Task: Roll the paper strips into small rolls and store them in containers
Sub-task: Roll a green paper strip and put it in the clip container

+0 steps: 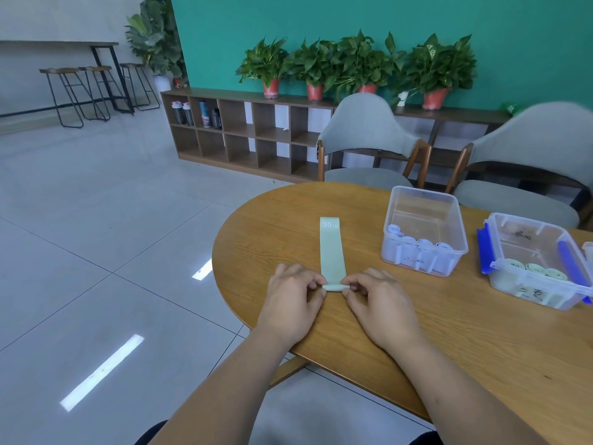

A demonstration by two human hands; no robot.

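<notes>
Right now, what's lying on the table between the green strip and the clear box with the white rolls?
Nothing: the head view shows only bare wooden table between the green strip and the clear box.

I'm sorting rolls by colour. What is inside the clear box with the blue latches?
At least three pale green rolls lie along the near wall of the clear box. Its far half holds no rolls. The marked front wall blurs anything lower down.

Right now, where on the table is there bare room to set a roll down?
Bare wood: left of the green strip out to the table edge; between strip and clear box; near side, right of the right hand. Crowded: far right, clear box beside blue-clipped box.
</notes>
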